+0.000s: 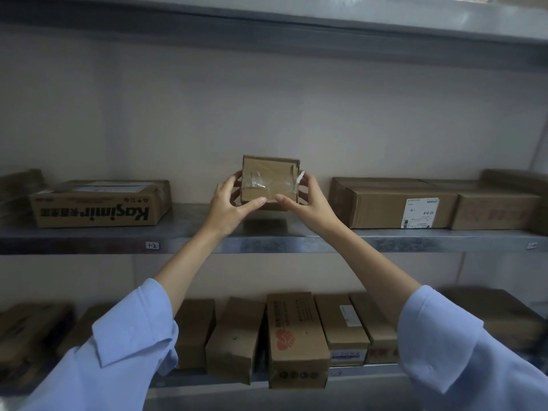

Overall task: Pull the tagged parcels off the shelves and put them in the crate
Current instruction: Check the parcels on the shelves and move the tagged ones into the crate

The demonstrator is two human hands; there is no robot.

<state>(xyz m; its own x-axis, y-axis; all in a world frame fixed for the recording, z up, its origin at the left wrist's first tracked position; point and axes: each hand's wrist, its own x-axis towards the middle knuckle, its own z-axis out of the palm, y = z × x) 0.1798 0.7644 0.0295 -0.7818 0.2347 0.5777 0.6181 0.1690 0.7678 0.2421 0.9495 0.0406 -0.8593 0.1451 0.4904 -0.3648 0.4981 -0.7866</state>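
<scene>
A small brown cardboard parcel [269,179], wrapped in clear tape with a loose white strip at its right edge, is held up above the middle metal shelf [267,241]. My left hand [229,203] grips its left side, thumb under the front face. My right hand [305,200] grips its right side in the same way. The parcel's face tilts toward me. No crate is in view.
On the same shelf lie a flat Kasimir box [98,204] at left and two long brown boxes [391,203] at right, one with a white label. The lower shelf holds several upright cartons [296,339]. A shelf board [267,25] runs overhead.
</scene>
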